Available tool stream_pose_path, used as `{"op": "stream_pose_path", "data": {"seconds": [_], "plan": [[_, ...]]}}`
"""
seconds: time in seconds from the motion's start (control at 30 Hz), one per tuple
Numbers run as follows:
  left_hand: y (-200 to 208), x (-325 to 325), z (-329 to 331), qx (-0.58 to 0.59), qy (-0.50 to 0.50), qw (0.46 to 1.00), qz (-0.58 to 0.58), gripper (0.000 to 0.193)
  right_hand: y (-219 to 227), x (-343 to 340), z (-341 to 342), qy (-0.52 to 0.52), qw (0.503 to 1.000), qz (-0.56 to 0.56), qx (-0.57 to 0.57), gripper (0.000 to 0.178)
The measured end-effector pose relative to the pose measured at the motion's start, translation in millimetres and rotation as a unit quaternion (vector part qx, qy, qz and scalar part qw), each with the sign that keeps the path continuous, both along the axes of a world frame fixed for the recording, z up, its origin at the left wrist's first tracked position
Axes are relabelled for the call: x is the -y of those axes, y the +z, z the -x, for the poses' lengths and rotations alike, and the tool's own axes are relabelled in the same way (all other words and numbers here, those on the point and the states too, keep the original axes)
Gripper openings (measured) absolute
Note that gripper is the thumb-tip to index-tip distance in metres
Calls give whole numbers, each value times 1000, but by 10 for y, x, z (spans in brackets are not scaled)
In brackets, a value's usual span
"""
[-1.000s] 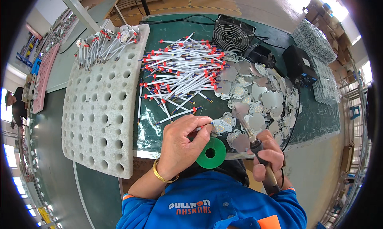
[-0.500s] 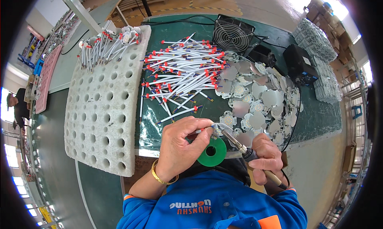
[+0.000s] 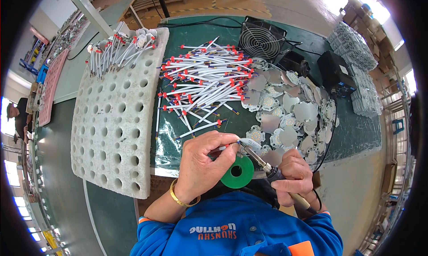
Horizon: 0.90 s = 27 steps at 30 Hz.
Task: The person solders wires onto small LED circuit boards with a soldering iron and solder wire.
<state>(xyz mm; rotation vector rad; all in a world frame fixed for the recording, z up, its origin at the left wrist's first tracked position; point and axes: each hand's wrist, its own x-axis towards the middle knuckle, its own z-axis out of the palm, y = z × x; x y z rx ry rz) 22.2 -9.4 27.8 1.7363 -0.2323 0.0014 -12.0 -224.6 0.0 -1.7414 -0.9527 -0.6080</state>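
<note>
Left hand (image 3: 203,160) pinched a short white wire (image 3: 223,147) between thumb and finger, its end meeting or just beside a round plate (image 3: 251,143) off the fingertips. Right hand (image 3: 292,179) gripped a soldering iron (image 3: 274,174), long axis slanting up-left, tip by that wire end, nearer the left hand; contact couldn't be told. Green spool (image 3: 245,176) sat just below, wire pile (image 3: 209,77) and plate pile (image 3: 307,109) beyond on the surface (image 3: 352,133).
</note>
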Motion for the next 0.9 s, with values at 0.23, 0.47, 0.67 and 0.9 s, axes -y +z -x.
{"op": "stream_pose_path", "data": {"seconds": [0.23, 0.47, 0.67, 0.9], "plan": [[-90, 3, -45, -49, 20, 998, 30, 11, -121, -55, -48, -42, 999, 3, 12, 29], [-228, -33, -152, -146, -9, 987, 64, 12, -88, -65, -99, -54, 998, -34, -16, 17], [-307, 13, -165, -151, -21, 984, 94, 13, -74, -127, -144, -134, 990, 27, -40, 27], [-267, 31, -149, -175, -72, 976, 108, 13, -97, -354, -258, -179, 981, 34, -69, 37]]}}
